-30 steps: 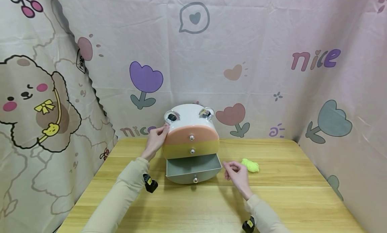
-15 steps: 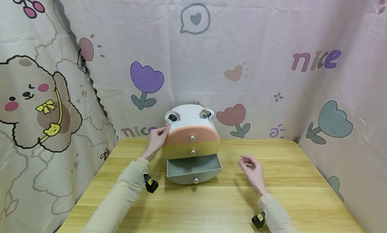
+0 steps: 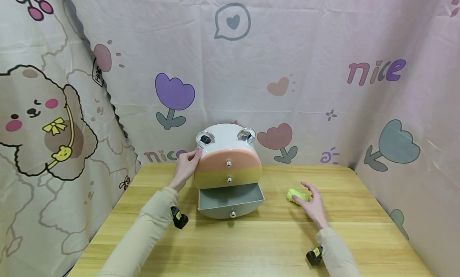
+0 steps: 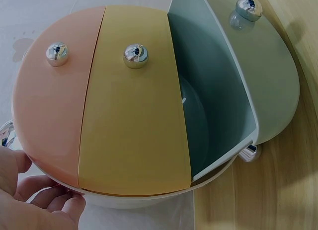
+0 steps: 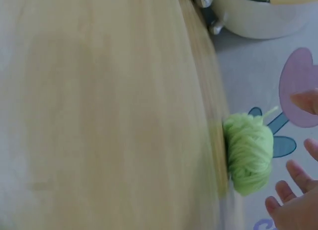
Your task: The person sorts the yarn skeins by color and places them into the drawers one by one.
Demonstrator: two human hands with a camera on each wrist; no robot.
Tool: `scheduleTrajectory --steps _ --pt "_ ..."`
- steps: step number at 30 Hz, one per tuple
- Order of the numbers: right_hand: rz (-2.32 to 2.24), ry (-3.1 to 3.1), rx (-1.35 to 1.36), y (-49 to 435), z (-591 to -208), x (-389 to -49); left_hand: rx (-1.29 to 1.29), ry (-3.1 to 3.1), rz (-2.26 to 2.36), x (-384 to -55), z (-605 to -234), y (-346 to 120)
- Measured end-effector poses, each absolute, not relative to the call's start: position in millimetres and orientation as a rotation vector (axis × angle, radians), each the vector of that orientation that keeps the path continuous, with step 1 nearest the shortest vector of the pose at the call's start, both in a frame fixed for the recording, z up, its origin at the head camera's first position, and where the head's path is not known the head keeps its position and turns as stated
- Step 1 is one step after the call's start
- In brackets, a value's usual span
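Observation:
A small frog-shaped drawer cabinet (image 3: pixel 227 136) stands on the table, with an orange drawer (image 4: pixel 52 111) above a yellow drawer (image 4: pixel 131 120). Its grey-green bottom drawer (image 3: pixel 215 212) is pulled out and looks empty inside. My left hand (image 3: pixel 185 167) holds the cabinet's left side beside the orange front, thumb and curled fingertips at the edge. To the right lies a bright yellow-green bundle of yarn (image 5: pixel 250 155). Over it my right hand (image 3: pixel 314 205) has thumb and fingers spread apart, the thumb overlapping the yarn in the head view.
The wooden table (image 3: pixel 230 249) backs onto a printed cloth curtain (image 3: pixel 230 69), with more cloth at both sides. Round silver knobs (image 3: pixel 232 214) stick out from the drawer fronts. A black wrist camera (image 3: pixel 314 256) sits by the right sleeve.
My right hand has moved right from beside the pulled-out drawer to the yarn, and its fingers have spread. The left hand and the cabinet have stayed in place.

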State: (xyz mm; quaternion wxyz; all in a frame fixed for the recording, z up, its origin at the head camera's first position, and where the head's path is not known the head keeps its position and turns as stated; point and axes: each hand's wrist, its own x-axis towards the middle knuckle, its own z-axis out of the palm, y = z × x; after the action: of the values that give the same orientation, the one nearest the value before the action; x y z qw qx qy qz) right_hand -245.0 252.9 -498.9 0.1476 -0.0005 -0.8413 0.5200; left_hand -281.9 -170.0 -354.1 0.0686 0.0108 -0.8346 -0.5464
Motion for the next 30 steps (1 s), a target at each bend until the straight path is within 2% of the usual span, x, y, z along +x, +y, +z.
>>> scheduleTrajectory --steps 9,30 --pt "1.482 -2.631 -0.017 260 -505 -247 0.031 -2.509 -1.654 -283 -355 -170" --pt "1.491 -2.674 -0.043 262 -512 -251 0.016 -2.495 -1.642 -285 -357 -170"
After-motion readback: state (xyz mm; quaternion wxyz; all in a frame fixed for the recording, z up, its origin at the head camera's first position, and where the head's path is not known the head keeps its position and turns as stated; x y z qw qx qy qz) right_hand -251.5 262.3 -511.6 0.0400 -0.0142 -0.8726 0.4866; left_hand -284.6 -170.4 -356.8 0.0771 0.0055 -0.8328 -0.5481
